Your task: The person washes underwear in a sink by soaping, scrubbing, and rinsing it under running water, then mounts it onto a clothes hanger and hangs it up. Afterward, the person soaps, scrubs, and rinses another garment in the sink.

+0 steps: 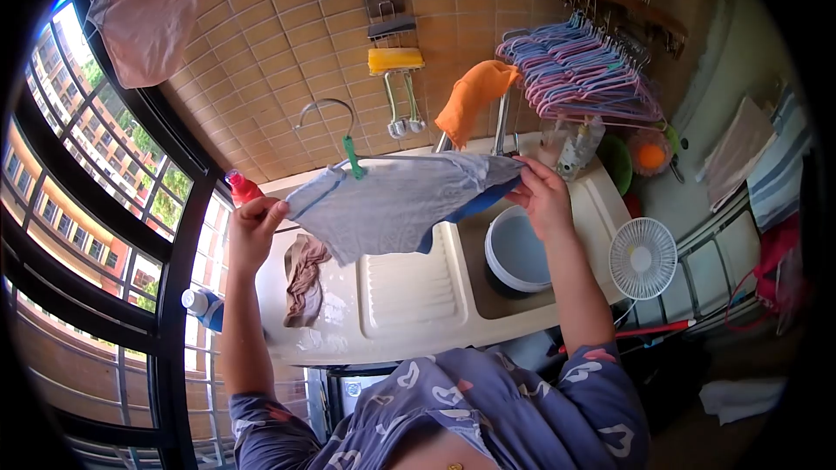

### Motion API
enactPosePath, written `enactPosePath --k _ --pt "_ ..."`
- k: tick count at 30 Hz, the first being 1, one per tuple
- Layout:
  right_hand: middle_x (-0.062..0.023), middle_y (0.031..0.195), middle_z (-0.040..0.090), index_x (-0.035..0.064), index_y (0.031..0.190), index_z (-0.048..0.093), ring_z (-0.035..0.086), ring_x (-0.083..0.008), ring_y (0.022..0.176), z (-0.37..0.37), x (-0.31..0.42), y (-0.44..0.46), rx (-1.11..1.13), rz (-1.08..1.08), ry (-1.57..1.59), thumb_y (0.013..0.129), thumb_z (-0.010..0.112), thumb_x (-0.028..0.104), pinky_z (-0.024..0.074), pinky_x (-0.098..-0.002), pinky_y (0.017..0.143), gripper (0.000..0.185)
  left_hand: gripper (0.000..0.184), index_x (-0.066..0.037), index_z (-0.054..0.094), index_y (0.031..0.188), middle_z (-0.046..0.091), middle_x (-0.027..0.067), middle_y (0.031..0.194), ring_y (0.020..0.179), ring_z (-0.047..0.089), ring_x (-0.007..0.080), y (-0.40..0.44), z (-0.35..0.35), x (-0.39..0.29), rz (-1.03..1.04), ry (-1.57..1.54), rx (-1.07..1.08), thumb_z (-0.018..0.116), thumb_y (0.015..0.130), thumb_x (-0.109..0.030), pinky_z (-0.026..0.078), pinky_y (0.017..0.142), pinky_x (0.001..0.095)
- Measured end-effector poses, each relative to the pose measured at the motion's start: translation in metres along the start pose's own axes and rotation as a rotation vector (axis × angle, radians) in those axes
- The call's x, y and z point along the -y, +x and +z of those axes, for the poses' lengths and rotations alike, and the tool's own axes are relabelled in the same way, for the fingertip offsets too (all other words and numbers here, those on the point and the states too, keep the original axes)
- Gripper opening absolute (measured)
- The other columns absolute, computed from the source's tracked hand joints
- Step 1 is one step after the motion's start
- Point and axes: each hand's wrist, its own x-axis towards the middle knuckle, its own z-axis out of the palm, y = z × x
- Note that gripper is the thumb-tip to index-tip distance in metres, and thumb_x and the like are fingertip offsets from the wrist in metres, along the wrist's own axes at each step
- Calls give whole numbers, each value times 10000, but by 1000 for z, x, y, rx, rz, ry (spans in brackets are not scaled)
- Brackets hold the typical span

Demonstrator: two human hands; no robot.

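A light grey garment [383,204] with a blue part at its lower right is stretched between my two hands above the sink counter. My left hand [252,231] is closed on its left corner. At the right end, my right hand [542,196] pinches the other corner between thumb and fingers. A metal hanger hook [326,104] rises above the cloth's top edge, and a green clip [352,157] sits on that edge. Most of the hanger is hidden by the cloth. Below my left hand, a wet-looking brown cloth [305,283] lies crumpled on the counter.
A white bucket [514,252] stands in the sink basin. An orange cloth [477,100] drapes over the faucet. Many pink and blue hangers [583,70] hang at the upper right. A red bottle [242,187] and blue bottle [205,306] stand by the window. A white fan [643,258] is at right.
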Motion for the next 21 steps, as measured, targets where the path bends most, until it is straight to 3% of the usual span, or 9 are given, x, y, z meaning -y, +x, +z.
enactPosePath --k 6,8,10,13,15,16,18,20,21 --pt "-76 1093 671 83 1247 569 674 -180 947 -27 -20 1 184 363 -39 995 551 244 564 -330 807 299 260 28 692 870 639 -12 753 713 539 60 -4 -12 8 20 -51 -12 700 922 -227 432 653 221" --pt "-60 1151 649 94 1272 550 632 -188 1070 -23 -22 11 -56 -131 -526 986 576 325 517 -339 873 369 272 28 691 872 639 -11 760 720 544 62 -2 -14 8 13 -84 -15 697 925 -239 434 659 221" --pt "-31 1214 619 86 1298 530 580 -170 1136 18 12 -2 -61 -290 -388 946 651 313 472 -336 897 436 275 29 687 870 642 -10 770 731 556 67 -2 -14 5 11 -49 13 696 925 -241 440 670 221" --pt "-2 1109 650 56 1237 579 617 -141 1001 54 50 -7 110 -1087 -1076 914 698 207 485 -327 823 376 266 28 689 868 648 -4 772 735 562 67 -2 -8 -4 -14 -56 55 696 926 -232 444 675 224" --pt "4 951 687 46 1108 653 640 -89 873 48 54 7 463 -1189 -1197 933 659 118 510 -261 759 189 263 29 690 875 650 -2 776 738 563 67 -3 -9 -5 -11 -1 80 693 927 -229 446 676 225" --pt "4 951 687 46 1108 653 640 -89 873 48 57 7 459 -1195 -1202 933 659 118 510 -261 759 189 260 30 691 881 653 -1 781 742 565 67 -4 -9 -5 -8 50 93 691 929 -225 447 678 226" --pt "6 891 695 21 1005 676 661 -116 829 51 64 5 223 -548 -804 930 649 83 524 -283 714 101 260 32 689 883 654 -1 785 745 566 67 -5 -13 6 20 21 110 688 931 -224 448 679 227" --pt "-11 948 694 26 1049 653 666 -141 844 41 71 30 145 -567 -832 998 568 189 521 -287 732 191 261 33 688 885 655 -1 789 748 566 67 -9 -13 8 34 -5 131 685 933 -223 449 680 229" --pt "-30 996 686 39 1101 636 654 -140 869 45 77 32 252 -310 -764 1026 503 252 516 -285 746 262 265 33 685 882 653 -2 790 749 565 68 -9 -11 3 28 -42 119 684 934 -226 449 685 230"
